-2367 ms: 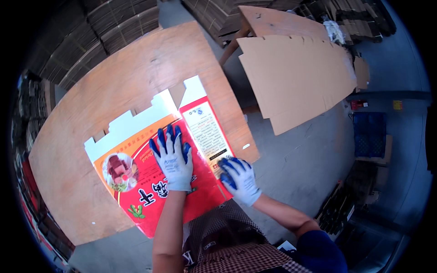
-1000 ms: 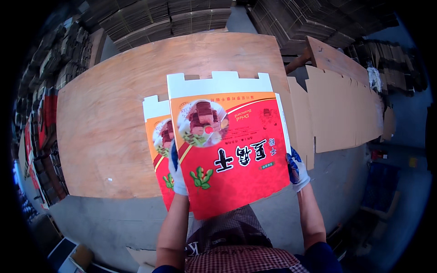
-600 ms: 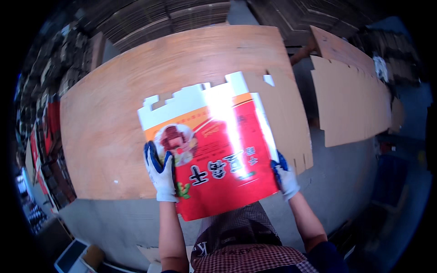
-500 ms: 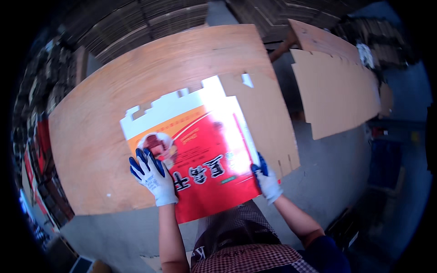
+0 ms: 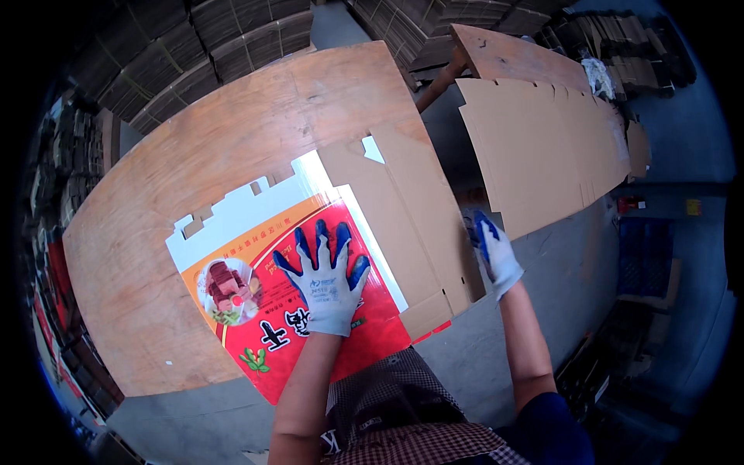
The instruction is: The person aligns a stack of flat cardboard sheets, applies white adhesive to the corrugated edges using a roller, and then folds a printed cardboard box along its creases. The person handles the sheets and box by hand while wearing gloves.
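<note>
A flat carton sheet (image 5: 232,341), printed red and orange with a picture of food and a white notched edge, lies on the wooden table at its near side. My left hand (image 5: 322,283), in a white glove with blue coated fingers, presses on the print with its fingers spread wide. Bare brown cardboard (image 5: 411,225) shows along the right of the print, with a small red strip at its near edge. Gloved alike, my right hand (image 5: 496,252) is at the brown cardboard's right edge, its fingers stretched and close together. Whether it touches the blurred edge is unclear.
The wooden table (image 5: 186,155) extends to the far left. Right of it, across a gap, another brown cardboard sheet (image 5: 542,147) rests on a second wooden surface (image 5: 519,58). Bundled cardboard stacks (image 5: 248,46) stand beyond the table, and more stacks line the left side.
My left hand has slid rightward from the food picture to the middle of the print. My right hand has left the print's right edge for the brown cardboard's outer edge. The view has shifted.
</note>
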`<control>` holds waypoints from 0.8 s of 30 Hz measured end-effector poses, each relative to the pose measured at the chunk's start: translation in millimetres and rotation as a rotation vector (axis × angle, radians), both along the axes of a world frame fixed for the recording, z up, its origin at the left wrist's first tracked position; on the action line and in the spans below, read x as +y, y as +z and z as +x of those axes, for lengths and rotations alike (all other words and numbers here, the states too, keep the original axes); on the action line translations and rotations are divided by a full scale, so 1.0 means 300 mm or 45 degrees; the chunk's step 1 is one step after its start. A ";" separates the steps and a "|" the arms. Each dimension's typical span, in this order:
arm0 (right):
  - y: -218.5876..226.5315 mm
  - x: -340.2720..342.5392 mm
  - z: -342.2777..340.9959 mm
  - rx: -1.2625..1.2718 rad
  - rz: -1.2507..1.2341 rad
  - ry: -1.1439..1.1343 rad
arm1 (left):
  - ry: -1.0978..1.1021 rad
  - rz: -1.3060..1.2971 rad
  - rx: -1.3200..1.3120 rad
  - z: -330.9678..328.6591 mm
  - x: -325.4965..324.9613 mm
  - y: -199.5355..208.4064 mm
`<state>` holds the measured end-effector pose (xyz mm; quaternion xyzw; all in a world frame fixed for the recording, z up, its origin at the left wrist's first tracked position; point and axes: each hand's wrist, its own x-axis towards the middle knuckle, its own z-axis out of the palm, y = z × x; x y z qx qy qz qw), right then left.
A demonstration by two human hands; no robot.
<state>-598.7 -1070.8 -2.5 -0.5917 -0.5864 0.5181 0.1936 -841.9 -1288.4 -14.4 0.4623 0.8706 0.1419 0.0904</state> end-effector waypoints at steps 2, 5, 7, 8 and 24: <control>0.109 -0.006 -0.062 0.109 -0.089 -0.038 | 0.012 -0.015 0.014 -0.011 -0.016 -0.007; 0.255 -0.017 -0.168 0.243 -0.228 0.446 | 0.008 -0.029 -0.002 -0.014 -0.017 -0.001; 0.226 -0.055 -0.256 0.259 -0.195 0.494 | -0.002 -0.033 -0.015 -0.013 -0.011 -0.001; 0.194 -0.051 -0.309 0.139 0.003 0.673 | -0.001 -0.034 -0.017 -0.013 -0.011 -0.004; -0.017 -0.025 -0.680 -0.323 0.961 1.399 | 0.032 0.005 -0.050 -0.024 -0.004 -0.001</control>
